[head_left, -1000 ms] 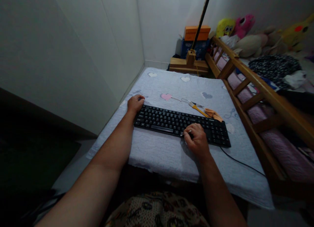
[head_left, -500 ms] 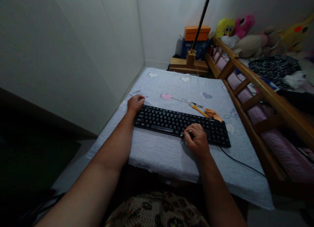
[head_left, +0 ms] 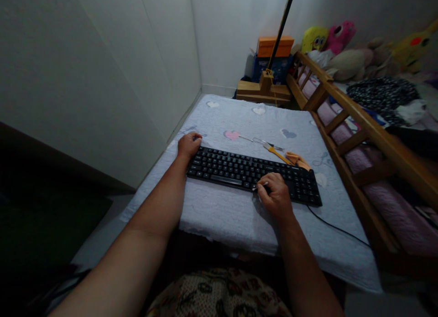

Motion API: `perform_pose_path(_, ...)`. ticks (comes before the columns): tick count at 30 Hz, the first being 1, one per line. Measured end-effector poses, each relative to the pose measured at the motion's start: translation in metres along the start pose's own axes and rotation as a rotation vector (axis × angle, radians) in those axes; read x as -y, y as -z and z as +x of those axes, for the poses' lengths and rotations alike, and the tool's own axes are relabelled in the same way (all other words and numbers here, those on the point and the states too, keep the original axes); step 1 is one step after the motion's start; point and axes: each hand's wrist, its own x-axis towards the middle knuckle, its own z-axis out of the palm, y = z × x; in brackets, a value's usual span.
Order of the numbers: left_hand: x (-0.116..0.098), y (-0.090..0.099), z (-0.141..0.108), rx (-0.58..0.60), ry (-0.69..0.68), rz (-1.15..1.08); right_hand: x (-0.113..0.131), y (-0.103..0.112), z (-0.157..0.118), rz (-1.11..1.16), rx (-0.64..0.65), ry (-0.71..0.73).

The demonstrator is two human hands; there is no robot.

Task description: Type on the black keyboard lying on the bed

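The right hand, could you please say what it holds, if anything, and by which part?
The right hand pinches a thin white-tipped stick, apparently around its middle.

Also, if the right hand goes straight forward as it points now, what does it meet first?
Most likely the keys of the keyboard, just ahead of the right hand; how high it sits over them is unclear.

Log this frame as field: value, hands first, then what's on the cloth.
left hand: at keyboard's far left corner, fingers curled
right hand: pinching thin white-tipped stick over keyboard's near edge
keyboard: black, on heart-patterned cloth
cable: runs off near right end
beyond keyboard: yellow-handled brush, crumpled orange item
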Motion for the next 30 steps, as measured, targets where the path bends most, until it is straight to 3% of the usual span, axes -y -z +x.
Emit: perform_pose_path(30,-0.0012,0.0011,-0.0009,0.004,-0.002,0.009,-0.0016,-0.0002,-0.0003,0.03,0.001,0.014)
